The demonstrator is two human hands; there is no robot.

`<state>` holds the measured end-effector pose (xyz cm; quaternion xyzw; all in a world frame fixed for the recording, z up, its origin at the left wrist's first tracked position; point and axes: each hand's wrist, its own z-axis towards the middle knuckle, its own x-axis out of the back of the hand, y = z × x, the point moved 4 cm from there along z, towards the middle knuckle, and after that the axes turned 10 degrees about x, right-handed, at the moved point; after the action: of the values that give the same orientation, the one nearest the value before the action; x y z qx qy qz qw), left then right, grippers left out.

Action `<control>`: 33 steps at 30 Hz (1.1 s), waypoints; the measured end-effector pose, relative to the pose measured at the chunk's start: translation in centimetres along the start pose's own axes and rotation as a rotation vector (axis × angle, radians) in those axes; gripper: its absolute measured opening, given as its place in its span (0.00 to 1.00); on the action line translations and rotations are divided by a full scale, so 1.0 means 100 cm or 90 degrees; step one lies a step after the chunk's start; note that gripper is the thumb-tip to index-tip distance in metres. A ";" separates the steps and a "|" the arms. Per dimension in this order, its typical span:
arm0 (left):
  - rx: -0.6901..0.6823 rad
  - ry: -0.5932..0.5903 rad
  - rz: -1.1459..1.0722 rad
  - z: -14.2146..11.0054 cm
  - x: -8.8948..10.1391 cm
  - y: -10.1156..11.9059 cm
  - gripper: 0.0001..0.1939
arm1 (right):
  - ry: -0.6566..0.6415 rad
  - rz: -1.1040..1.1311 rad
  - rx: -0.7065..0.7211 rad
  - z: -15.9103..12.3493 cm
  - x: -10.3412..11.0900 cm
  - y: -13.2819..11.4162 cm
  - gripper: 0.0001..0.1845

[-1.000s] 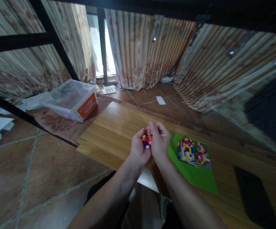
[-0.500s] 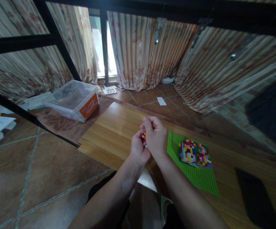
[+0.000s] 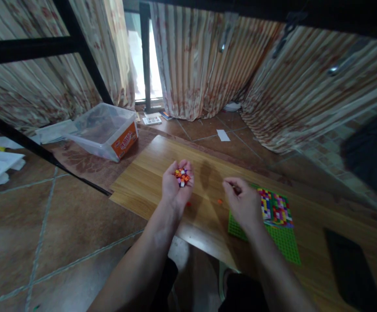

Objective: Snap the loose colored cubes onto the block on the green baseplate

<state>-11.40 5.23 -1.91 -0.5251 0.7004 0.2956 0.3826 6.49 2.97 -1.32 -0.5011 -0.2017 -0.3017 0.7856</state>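
Note:
Cupped palm up over the wooden board, my left hand (image 3: 172, 185) holds a heap of small toy bricks (image 3: 183, 177) in orange, white, purple and yellow. To its right, my right hand (image 3: 244, 201) is raised with thumb and fingers pinched; whatever is between the fingertips is too small to make out. It covers the left part of a green studded baseplate (image 3: 284, 242). On that plate stands a multicoloured brick build (image 3: 277, 208), partly behind my right hand. A single orange brick (image 3: 220, 201) lies on the wood between my hands, and another orange-red piece (image 3: 188, 203) lies beside my left wrist.
The wooden tabletop (image 3: 145, 173) carries a dark flat object (image 3: 351, 264) at its right. Beyond its left end a clear plastic bin (image 3: 93, 130) with an orange label stands on a mat. A black metal bar (image 3: 77, 177) slants down at the left. Striped curtains (image 3: 195, 65) hang behind.
My hands have come apart: the right moved right to the baseplate, the left shifted slightly left and opened upward, showing the bricks. Orange pieces now show on the wood.

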 end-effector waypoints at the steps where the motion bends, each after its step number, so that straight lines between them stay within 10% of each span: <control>1: -0.002 -0.011 0.005 -0.001 -0.001 0.006 0.17 | -0.055 -0.057 -0.001 -0.010 -0.001 0.008 0.12; 19: -0.030 0.007 0.072 -0.004 -0.002 0.024 0.20 | -0.343 -0.096 0.131 -0.046 -0.080 -0.043 0.08; 26: 0.002 0.096 0.327 0.000 0.009 -0.020 0.14 | -0.085 -0.005 0.072 -0.014 -0.012 -0.047 0.06; 33: 0.198 0.032 0.332 0.005 0.010 -0.084 0.15 | -0.143 -0.032 0.097 -0.006 0.022 -0.049 0.11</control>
<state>-3.38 2.84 -3.17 -0.2700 0.8576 0.2600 0.3521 4.77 0.30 3.07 -0.4655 -0.3232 -0.2475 0.7859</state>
